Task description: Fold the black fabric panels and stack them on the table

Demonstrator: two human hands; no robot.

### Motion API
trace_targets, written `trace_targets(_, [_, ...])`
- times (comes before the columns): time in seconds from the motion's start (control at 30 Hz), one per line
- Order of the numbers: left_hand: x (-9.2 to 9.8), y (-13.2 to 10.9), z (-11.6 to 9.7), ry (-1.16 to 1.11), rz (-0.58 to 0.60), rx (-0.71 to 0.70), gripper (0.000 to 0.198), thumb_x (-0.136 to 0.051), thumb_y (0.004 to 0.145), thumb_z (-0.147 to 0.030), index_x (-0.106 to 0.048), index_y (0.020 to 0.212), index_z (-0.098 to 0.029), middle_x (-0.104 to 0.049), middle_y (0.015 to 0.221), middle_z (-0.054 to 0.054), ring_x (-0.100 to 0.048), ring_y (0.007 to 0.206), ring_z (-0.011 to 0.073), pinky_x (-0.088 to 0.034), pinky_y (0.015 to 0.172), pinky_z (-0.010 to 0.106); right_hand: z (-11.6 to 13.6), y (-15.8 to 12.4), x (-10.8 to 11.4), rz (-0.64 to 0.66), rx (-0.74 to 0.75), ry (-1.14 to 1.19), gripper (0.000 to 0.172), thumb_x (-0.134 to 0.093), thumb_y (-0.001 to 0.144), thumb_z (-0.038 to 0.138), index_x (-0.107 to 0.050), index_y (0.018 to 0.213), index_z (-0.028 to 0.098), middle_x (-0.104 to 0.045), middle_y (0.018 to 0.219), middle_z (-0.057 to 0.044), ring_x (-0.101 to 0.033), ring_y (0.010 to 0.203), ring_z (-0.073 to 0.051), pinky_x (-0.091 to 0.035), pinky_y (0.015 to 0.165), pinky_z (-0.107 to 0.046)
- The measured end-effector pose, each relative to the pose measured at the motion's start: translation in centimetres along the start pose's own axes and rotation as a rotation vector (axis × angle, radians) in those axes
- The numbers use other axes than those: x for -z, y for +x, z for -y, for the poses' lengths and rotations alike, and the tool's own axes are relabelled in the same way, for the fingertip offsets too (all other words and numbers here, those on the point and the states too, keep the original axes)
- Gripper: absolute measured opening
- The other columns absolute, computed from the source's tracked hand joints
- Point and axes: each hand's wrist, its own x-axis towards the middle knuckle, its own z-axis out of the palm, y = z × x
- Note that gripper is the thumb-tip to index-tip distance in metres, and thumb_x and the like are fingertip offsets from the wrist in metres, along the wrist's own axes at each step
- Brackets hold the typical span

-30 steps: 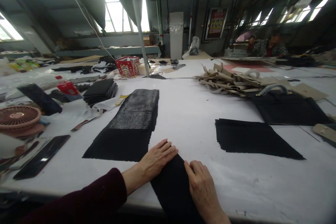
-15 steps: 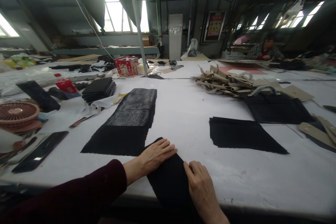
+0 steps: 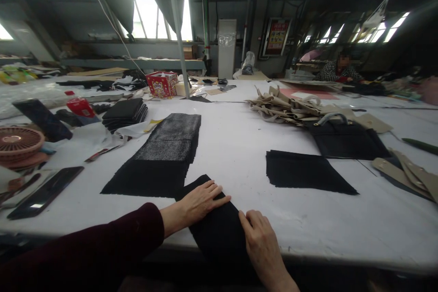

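Observation:
A black fabric piece [image 3: 219,230] lies at the table's front edge, and its lower part hangs over toward me. My left hand [image 3: 201,200] rests flat on its upper part, fingers stretched out to the right. My right hand [image 3: 260,237] pinches the right edge of the same fabric between thumb and fingers. Just beyond my left hand is a stack of black fabric pieces [image 3: 160,178], its far part greyish and speckled. To the right lies another stack of black pieces [image 3: 304,171].
A black handbag [image 3: 349,139] and a heap of beige straps [image 3: 284,107] lie at the right. On the left are a phone [image 3: 46,194], a pink fan [image 3: 20,141], folded black pieces [image 3: 125,114] and a red box [image 3: 161,84]. A person [image 3: 337,70] sits far right.
My left hand has slid slightly left and its thumb has spread from the fingers. The fabric's upper end shows more. My right hand keeps its pinch. The view has shifted slightly.

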Motion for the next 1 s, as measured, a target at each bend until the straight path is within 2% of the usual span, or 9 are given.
trace_targets(0.1, [-0.2, 0.2, -0.3, -0.007, -0.035, -0.044, 0.045, -0.047, 0.095, -0.009, -0.043, 0.139, -0.018, -0.056, 0.121, 0.007, -0.052, 0.109, 0.0204, -0.038, 0.105, 0.035, -0.2, -0.4, 0.3, 0.013, 0.005, -0.016, 0.039, -0.045, 0.086, -0.004, -0.057, 0.120, 0.010, -0.053, 0.091, -0.007, -0.049, 0.081, -0.022, -0.044, 0.072, -0.035])
trace_targets(0.23, [-0.8, 0.4, -1.1, -0.051, -0.008, -0.010, 0.047, -0.044, 0.095, -0.006, -0.040, 0.140, -0.015, -0.058, 0.115, 0.007, -0.055, 0.105, 0.0185, -0.046, 0.094, 0.030, -0.4, -0.8, 0.7, 0.025, 0.004, -0.051, 0.038, -0.046, 0.086, -0.002, -0.058, 0.121, 0.009, -0.053, 0.091, -0.008, -0.049, 0.082, -0.022, -0.042, 0.073, -0.035])
trace_targets(0.43, [-0.4, 0.5, -2.2, -0.010, 0.060, -0.007, 0.064, -0.048, 0.091, -0.005, -0.030, 0.149, -0.027, -0.055, 0.110, 0.006, -0.055, 0.101, 0.0216, -0.048, 0.091, 0.034, -0.3, -1.1, 1.3, 0.003, -0.006, -0.113, 0.039, -0.048, 0.084, -0.001, -0.059, 0.119, 0.010, -0.054, 0.088, -0.007, -0.048, 0.079, -0.023, -0.037, 0.070, -0.037])
trace_targets(0.5, [-0.1, 0.7, -2.3, -0.005, 0.076, -0.015, 0.064, -0.049, 0.091, -0.006, -0.031, 0.148, -0.028, -0.055, 0.111, 0.007, -0.054, 0.103, 0.0229, -0.046, 0.095, 0.038, -0.3, -1.2, 1.6, -0.004, -0.012, -0.130, 0.039, -0.049, 0.084, 0.000, -0.060, 0.120, 0.010, -0.054, 0.087, -0.007, -0.047, 0.078, -0.023, -0.036, 0.069, -0.037])
trace_targets(0.6, [0.0, 1.1, -2.4, -0.026, 0.071, -0.050, 0.059, -0.048, 0.093, -0.008, -0.033, 0.147, -0.024, -0.054, 0.121, 0.008, -0.050, 0.114, 0.0245, -0.038, 0.108, 0.044, -0.3, -1.2, 1.9, -0.004, -0.020, -0.156, 0.037, -0.051, 0.085, 0.002, -0.060, 0.120, 0.011, -0.054, 0.085, -0.006, -0.047, 0.077, -0.022, -0.034, 0.069, -0.038])
trace_targets(0.67, [-0.2, 1.3, -2.4, -0.067, 0.069, -0.074, 0.057, -0.045, 0.093, -0.006, -0.035, 0.146, -0.021, -0.052, 0.130, 0.008, -0.048, 0.119, 0.0239, -0.035, 0.111, 0.042, -0.2, -1.2, 2.0, 0.008, -0.030, -0.175, 0.036, -0.052, 0.085, 0.004, -0.060, 0.119, 0.011, -0.054, 0.083, -0.006, -0.047, 0.076, -0.022, -0.034, 0.069, -0.038])
trace_targets(0.8, [-0.6, 1.5, -2.8, -0.171, 0.097, -0.064, 0.061, -0.043, 0.088, 0.000, -0.035, 0.145, -0.016, -0.052, 0.132, 0.008, -0.049, 0.117, 0.0224, -0.042, 0.104, 0.035, 0.0, -1.5, 2.3, 0.038, -0.070, -0.180, 0.037, -0.054, 0.084, 0.005, -0.060, 0.120, 0.010, -0.055, 0.084, -0.006, -0.047, 0.077, -0.023, -0.035, 0.071, -0.040])
trace_targets(1.0, [-0.8, 1.8, -3.4, -0.156, 0.126, -0.055, 0.079, -0.043, 0.083, 0.004, -0.023, 0.153, -0.028, -0.053, 0.126, 0.008, -0.052, 0.113, 0.0250, -0.046, 0.101, 0.040, 0.2, -2.3, 2.3, 0.047, -0.117, -0.153, 0.037, -0.053, 0.084, 0.007, -0.059, 0.121, 0.009, -0.055, 0.086, -0.007, -0.047, 0.079, -0.023, -0.036, 0.075, -0.042])
